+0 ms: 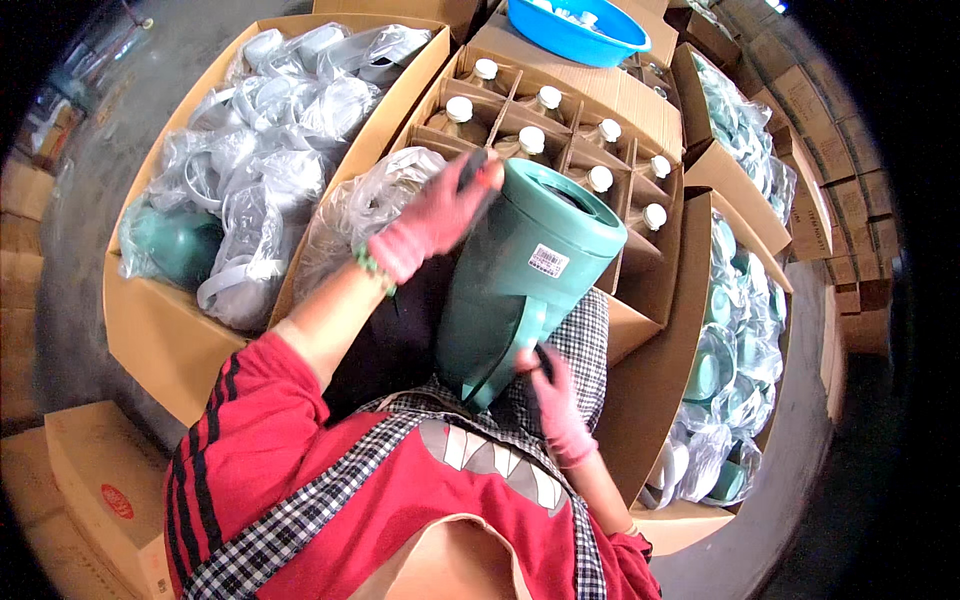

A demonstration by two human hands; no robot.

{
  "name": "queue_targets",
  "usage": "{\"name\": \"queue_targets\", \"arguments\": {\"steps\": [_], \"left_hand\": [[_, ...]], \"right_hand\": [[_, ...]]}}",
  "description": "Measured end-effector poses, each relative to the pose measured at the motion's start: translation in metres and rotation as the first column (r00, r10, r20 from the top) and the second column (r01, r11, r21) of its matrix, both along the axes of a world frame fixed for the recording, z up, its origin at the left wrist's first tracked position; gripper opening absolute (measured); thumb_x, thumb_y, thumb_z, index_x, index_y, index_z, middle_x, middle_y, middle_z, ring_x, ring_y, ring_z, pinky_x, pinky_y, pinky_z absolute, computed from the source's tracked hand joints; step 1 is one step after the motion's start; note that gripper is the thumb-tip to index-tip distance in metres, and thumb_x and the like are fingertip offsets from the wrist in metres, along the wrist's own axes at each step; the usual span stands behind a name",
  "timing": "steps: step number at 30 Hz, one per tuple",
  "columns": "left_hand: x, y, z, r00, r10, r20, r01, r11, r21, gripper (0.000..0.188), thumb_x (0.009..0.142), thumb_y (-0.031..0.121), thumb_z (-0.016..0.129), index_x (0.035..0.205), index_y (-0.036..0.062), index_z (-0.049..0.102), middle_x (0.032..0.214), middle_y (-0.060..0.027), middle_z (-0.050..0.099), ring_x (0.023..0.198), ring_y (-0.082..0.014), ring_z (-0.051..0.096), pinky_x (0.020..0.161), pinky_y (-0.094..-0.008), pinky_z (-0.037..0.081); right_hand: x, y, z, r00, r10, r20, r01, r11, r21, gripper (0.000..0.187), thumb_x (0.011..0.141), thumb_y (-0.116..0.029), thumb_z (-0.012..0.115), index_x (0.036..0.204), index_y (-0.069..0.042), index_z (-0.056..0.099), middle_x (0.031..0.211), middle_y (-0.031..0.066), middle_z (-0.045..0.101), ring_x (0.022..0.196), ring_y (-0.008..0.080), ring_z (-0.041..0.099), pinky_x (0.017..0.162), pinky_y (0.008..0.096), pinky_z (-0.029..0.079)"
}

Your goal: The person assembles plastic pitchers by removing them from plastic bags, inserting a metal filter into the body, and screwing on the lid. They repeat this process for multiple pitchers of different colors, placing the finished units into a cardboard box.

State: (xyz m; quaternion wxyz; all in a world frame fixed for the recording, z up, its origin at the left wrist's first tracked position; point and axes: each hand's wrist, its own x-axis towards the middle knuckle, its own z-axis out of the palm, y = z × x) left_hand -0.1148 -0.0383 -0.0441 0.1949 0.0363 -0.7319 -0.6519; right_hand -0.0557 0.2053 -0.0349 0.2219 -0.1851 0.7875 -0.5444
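Note:
A teal plastic jug [520,260] leans across my lap, its round recessed end facing up and away and a barcode label on its side. At that end's left edge is my left hand [430,215], in a pink glove with dark fingers, holding the jug by its rim. My right hand [555,400], gloved the same way, has its fingers closed at the jug's side handle [530,325]. The motion blurs my fingers slightly. The jug's lower end rests against my checked apron [590,345].
Ahead stands a divided carton [570,105] of white-capped bottles [532,140]. A blue basin [580,35] sits beyond it. The left carton [150,320] holds bagged pale jugs and a green one; the right carton [650,420] holds bagged green ones. Clear plastic bags [365,205] lie near my left forearm.

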Motion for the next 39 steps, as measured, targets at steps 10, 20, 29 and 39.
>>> {"name": "queue_targets", "arguments": {"steps": [10,20,29,39], "left_hand": [[0.020,0.058,0.065,0.971,0.015,-0.240,-0.179,0.709,-0.682,0.054,0.080,0.048,0.044,0.103,-0.0004,0.049,0.098,-0.0195,0.051,0.088,-0.0267,0.052,0.077,-0.0346,0.040],[0.034,0.045,0.059,0.955,-0.040,-0.295,-0.182,0.706,-0.684,0.054,0.079,0.042,0.047,0.110,-0.0016,0.044,0.110,-0.0209,0.042,0.104,-0.0369,0.040,0.091,-0.0423,0.029],[0.039,0.068,0.059,0.981,-0.026,-0.190,-0.124,0.669,-0.733,0.068,0.074,0.043,0.052,0.121,-0.0026,0.032,0.113,-0.0275,0.037,0.110,-0.0469,0.028,0.095,-0.0507,0.018],[0.041,0.055,0.060,0.982,-0.029,-0.187,-0.127,0.634,-0.763,0.054,0.081,0.043,0.040,0.112,-0.0009,0.042,0.118,-0.0281,0.031,0.110,-0.0401,0.032,0.093,-0.0445,0.026]], "right_hand": [[-0.164,-0.016,-0.012,0.893,-0.141,0.427,0.379,0.747,-0.547,0.058,0.085,-0.046,0.037,0.118,0.000,0.035,0.097,0.0138,0.053,0.084,0.0194,0.054,0.074,0.0303,0.044],[-0.187,-0.026,-0.045,0.925,-0.214,0.315,0.347,0.813,-0.467,0.043,0.086,-0.037,0.041,0.110,-0.002,0.042,0.085,0.0071,0.052,0.080,0.0185,0.049,0.072,0.0347,0.040],[-0.186,-0.009,-0.038,0.903,-0.195,0.383,0.375,0.794,-0.478,0.043,0.086,-0.040,0.041,0.103,-0.001,0.048,0.080,0.0066,0.054,0.070,0.0122,0.050,0.066,0.0264,0.043],[-0.167,-0.018,-0.023,0.950,-0.266,0.167,0.313,0.836,-0.450,0.047,0.087,-0.038,0.037,0.115,0.000,0.039,0.100,0.0126,0.050,0.093,0.0164,0.047,0.081,0.0288,0.038]]}}
